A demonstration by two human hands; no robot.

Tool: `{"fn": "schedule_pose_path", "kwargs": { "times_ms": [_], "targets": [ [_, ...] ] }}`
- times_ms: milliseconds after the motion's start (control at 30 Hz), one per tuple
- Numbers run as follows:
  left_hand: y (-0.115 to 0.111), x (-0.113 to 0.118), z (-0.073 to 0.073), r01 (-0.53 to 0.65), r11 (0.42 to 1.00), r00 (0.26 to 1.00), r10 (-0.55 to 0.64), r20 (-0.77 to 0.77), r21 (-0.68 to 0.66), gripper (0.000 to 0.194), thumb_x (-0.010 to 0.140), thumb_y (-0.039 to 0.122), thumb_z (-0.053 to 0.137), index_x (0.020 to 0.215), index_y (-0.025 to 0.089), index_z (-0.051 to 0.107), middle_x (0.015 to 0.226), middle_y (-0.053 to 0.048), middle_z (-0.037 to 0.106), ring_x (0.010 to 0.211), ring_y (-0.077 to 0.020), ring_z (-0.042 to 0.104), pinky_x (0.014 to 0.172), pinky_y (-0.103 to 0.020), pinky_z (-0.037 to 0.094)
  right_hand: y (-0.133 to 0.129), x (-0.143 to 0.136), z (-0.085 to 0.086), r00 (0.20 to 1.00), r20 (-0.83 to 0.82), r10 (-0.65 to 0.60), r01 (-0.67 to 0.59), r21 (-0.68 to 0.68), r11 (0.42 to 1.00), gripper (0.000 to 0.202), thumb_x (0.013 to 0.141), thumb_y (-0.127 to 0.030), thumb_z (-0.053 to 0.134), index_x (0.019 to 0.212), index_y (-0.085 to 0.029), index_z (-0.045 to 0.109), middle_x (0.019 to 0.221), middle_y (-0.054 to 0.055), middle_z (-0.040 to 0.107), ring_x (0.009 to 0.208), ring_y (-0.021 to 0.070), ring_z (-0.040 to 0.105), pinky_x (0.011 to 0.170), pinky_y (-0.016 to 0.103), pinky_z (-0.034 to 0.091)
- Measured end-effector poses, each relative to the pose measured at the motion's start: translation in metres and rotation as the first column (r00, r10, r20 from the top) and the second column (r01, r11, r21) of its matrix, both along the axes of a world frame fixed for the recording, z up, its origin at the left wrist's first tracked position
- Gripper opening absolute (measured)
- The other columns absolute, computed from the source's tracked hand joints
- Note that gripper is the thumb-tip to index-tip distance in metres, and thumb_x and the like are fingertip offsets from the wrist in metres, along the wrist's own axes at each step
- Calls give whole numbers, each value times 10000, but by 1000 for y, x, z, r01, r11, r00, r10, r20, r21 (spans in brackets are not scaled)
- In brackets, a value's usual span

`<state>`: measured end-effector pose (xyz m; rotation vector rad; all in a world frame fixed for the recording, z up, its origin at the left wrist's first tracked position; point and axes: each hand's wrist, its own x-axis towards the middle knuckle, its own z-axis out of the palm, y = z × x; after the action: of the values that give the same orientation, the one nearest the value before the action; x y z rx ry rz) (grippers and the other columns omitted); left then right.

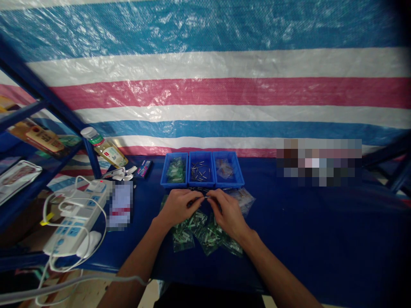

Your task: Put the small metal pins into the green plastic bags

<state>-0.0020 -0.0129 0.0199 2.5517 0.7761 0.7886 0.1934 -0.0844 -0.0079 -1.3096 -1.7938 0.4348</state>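
My left hand (178, 206) and my right hand (227, 210) meet just in front of the blue bins, fingertips pinched together. Between them is a small, thin metal rod (207, 197), gripped from both sides; its exact kind is too small to make out. Beneath and around my hands lie several clear bags of green pieces (208, 237). By my right hand rests another clear bag (245, 199) with pale contents. Dark slim rods (198, 188) lie along the bins' front edge, partly hidden by my fingers.
Three joined blue bins hold green bags (176, 170), loose slim rods (199, 171) and small clear bags (224, 168). At left are a power strip (77, 220) with looping white cables, a small dark blue box (143, 169) and a leaning drink bottle (107, 149). Striped sheeting hangs behind the table.
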Motion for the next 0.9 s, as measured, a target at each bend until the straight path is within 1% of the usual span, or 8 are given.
{"fn": "schedule_pose_path", "kwargs": {
  "times_ms": [100,200,500,900],
  "targets": [
    [0,0,0,-1,1000,1000,1,-9,4,160,991,275,591,980,187,725,748,-15,714,617,-113,625,606,-231,437,0,0,1,1000,0,3,-3,-15,1000,171,1042,-206,445,1080,-237,610,949,56,668,846,211,648,794,347,514],
    [0,0,-1,2,1000,1000,-2,-10,3,154,991,271,593,981,189,723,754,-14,716,625,-113,631,611,-229,442,0,0,2,1000,-2,-9,9,-19,1000,168,1046,-211,447,1066,-236,612,947,56,668,846,211,641,792,345,508],
    [0,0,0,0,1000,1000,0,-2,12,136,983,263,612,992,191,727,747,0,713,611,-104,620,617,-231,435,1,2,2,997,15,-76,76,-26,997,188,1047,-237,472,947,-217,629,891,50,661,805,203,631,774,327,482],
    [2,-3,-1,-25,999,1000,24,-10,-42,160,993,294,605,1014,196,729,724,8,689,586,-95,580,624,-221,421,1,3,2,995,-62,-83,83,0,997,155,1041,-211,459,1043,-216,614,918,44,639,825,194,621,778,314,470]
  ]
}}
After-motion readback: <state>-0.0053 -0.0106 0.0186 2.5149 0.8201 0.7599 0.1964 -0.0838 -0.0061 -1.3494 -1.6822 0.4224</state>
